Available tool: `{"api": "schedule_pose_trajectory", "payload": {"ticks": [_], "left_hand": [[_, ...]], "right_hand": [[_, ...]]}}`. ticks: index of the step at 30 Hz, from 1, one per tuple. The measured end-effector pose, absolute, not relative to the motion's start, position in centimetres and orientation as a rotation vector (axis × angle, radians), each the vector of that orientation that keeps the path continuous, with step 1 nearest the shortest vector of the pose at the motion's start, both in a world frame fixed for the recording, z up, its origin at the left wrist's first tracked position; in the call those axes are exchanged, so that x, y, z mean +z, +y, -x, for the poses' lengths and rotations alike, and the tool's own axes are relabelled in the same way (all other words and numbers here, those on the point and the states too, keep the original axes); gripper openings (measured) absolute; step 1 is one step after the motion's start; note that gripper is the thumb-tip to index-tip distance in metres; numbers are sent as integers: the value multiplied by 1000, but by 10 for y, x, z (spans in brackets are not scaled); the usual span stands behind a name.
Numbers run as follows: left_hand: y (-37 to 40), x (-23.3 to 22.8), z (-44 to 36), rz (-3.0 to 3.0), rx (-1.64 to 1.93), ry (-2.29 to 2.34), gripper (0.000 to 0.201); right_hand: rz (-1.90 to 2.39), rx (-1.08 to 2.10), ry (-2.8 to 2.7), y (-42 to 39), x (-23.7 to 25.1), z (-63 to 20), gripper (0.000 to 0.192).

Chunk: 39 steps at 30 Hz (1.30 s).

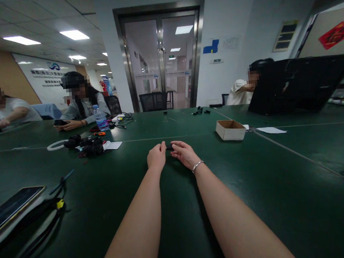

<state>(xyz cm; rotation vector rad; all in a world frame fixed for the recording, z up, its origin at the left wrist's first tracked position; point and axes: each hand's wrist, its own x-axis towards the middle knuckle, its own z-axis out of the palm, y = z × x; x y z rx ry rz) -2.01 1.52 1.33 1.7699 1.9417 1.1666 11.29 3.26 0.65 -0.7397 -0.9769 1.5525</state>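
There is only 1 view, so no part of the scene is shared with another. The camera sits on the person's head and looks forward and a little down along both forearms. The left hand [156, 157] and the right hand [185, 154] meet near the middle of the picture, close to the lens, over the green table [286, 183]. The view is wide and reaches across the table to the glass door [162, 57] on the far wall, which it faces almost straight.
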Motion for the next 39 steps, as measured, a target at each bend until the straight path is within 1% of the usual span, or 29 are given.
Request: {"api": "schedule_pose_trajectory", "payload": {"ticks": [2,6,7,11,14,18,20,23,27,32,35,39], "left_hand": [[20,8,19,-1824,1268,1803,38],[30,-2,19,-1839,1493,1380,5],[32,-4,19,-1831,1523,1309,4],[33,-5,19,-1643,1540,1217,21],[33,-4,17,-1410,1469,1302,30],[35,-4,17,-1455,1479,1336,24],[35,-4,17,-1412,1475,1338,28],[36,-5,17,-1398,1419,1351,27],[38,-5,17,-1453,1492,1320,27],[36,-3,16,-1419,1427,1292,25],[35,-2,15,-1391,1439,1282,28],[35,-1,14,-1380,1446,1257,24]], "right_hand": [[781,1526,-921,33,8,-113,10],[837,1462,-858,34,9,-113,23],[842,1454,-857,35,9,-113,24],[859,1440,-872,34,10,-113,22],[862,1439,-889,33,10,-112,23],[855,1449,-922,34,8,-112,21],[841,1451,-930,34,7,-112,21],[835,1450,-940,35,5,-113,23],[822,1445,-938,36,4,-113,24],[849,1445,-936,35,6,-113,25],[839,1443,-927,35,7,-112,25],[839,1446,-932,35,7,-112,26]]}}
